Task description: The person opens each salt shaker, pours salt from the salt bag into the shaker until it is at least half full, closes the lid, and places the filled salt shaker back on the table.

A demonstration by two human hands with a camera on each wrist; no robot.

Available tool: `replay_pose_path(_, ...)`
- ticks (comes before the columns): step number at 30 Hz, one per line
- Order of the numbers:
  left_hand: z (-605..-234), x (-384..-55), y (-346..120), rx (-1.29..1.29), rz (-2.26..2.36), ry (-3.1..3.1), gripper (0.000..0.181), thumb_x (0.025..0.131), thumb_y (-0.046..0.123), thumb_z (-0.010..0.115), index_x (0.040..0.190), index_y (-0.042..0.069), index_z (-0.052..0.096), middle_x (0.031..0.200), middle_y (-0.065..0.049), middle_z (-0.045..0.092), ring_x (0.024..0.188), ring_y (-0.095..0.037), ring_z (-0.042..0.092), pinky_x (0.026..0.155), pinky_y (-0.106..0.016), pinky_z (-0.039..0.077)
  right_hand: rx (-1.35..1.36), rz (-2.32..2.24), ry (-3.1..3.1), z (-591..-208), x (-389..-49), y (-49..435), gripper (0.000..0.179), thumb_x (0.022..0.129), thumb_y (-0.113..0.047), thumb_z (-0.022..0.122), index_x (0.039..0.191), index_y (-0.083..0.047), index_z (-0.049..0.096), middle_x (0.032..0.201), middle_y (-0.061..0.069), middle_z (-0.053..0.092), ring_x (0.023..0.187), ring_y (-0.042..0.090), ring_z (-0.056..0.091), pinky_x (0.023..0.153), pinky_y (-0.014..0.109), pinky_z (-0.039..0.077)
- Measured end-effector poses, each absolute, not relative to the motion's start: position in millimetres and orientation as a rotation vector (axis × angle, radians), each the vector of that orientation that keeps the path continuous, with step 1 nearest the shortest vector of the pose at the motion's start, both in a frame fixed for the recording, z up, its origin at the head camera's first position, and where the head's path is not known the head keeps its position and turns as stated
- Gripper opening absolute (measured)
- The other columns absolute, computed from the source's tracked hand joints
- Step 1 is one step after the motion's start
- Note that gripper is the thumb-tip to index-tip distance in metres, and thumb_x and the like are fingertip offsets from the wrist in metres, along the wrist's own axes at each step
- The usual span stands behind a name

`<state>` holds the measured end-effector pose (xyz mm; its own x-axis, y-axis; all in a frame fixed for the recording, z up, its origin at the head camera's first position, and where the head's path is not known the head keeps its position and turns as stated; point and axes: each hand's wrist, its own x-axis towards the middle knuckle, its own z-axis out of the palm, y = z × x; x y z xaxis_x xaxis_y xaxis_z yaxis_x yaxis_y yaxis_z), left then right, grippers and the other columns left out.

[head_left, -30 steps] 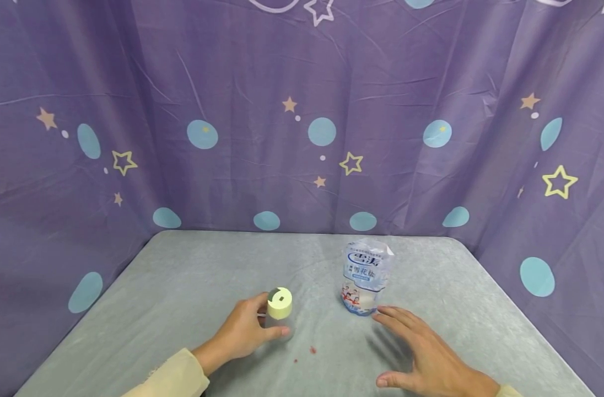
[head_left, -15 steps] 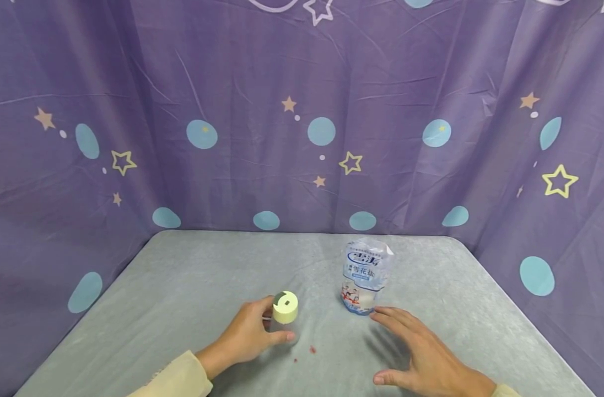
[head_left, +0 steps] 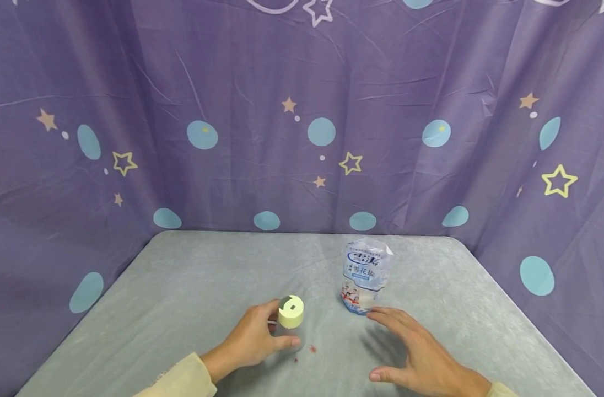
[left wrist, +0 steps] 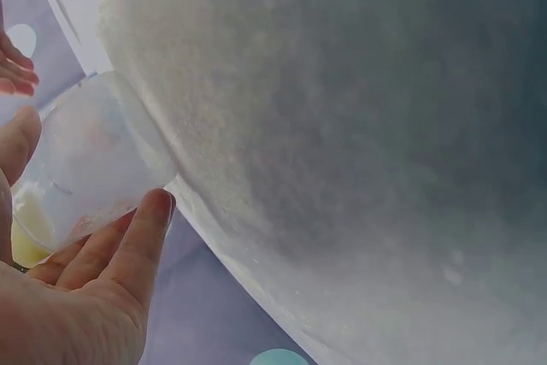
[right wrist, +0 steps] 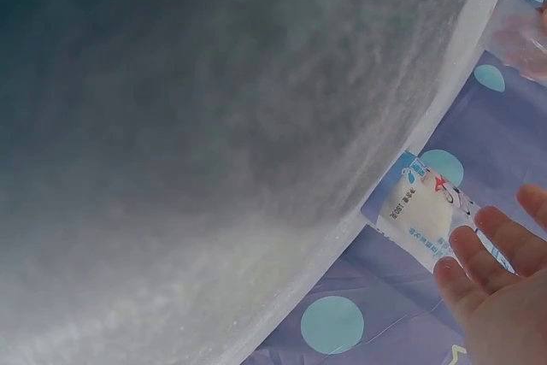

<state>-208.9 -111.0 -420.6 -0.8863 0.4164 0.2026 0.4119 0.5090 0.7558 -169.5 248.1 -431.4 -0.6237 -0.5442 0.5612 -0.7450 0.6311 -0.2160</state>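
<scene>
A small clear plastic bottle [head_left: 291, 312] with a pale yellow cap stands upright near the middle of the table. My left hand [head_left: 252, 337] holds it from the left, thumb in front and fingers behind. In the left wrist view its translucent body [left wrist: 102, 156] sits between thumb and fingers. To the right stands a blue and white bag of salt [head_left: 364, 273], its printed front facing me. My right hand [head_left: 423, 355] is beside the bag's lower right, fingers spread and holding nothing. Whether a fingertip touches the bag I cannot tell.
A grey cloth-like surface covers the table [head_left: 208, 264]. Small red specks [head_left: 313, 349] mark it between the hands. A purple curtain [head_left: 262, 193] with stars and blue dots encloses the back and sides.
My left hand has moved the bottle a little to the right and nearer to me. My right hand has shifted slightly left. The salt bag has stayed in place.
</scene>
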Motion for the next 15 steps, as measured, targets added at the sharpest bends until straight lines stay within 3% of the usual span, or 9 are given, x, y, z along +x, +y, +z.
replay_pose_path(7, -420.9, -205.7, -107.5, 0.774, 1.376, 2.723, 0.052, 0.075, 0.035, 0.093, 0.112, 0.011, 0.066, 0.107, -0.002, 0.072, 0.097, -0.024, 0.072, 0.081, -0.037, 0.059, 1.007, 0.636, -2.412, -430.6, -168.5, 245.1, 0.092, 0.073, -0.057, 0.088, 0.149, -0.021, 0.05, 0.145, 0.001, 0.055, 0.13, 0.019, 0.053, 0.11, 0.018, 0.034)
replay_pose_path(15, -421.1, -203.5, -102.2, 0.751, 1.356, 2.736, 0.056, 0.074, 0.035, 0.093, 0.118, 0.012, 0.068, 0.112, 0.0, 0.071, 0.096, -0.017, 0.07, 0.08, -0.03, 0.057, 0.984, 0.691, -2.447, -428.5, -166.3, 240.3, 0.089, 0.074, -0.053, 0.089, 0.148, -0.024, 0.051, 0.145, -0.005, 0.054, 0.129, 0.015, 0.054, 0.104, 0.028, 0.045)
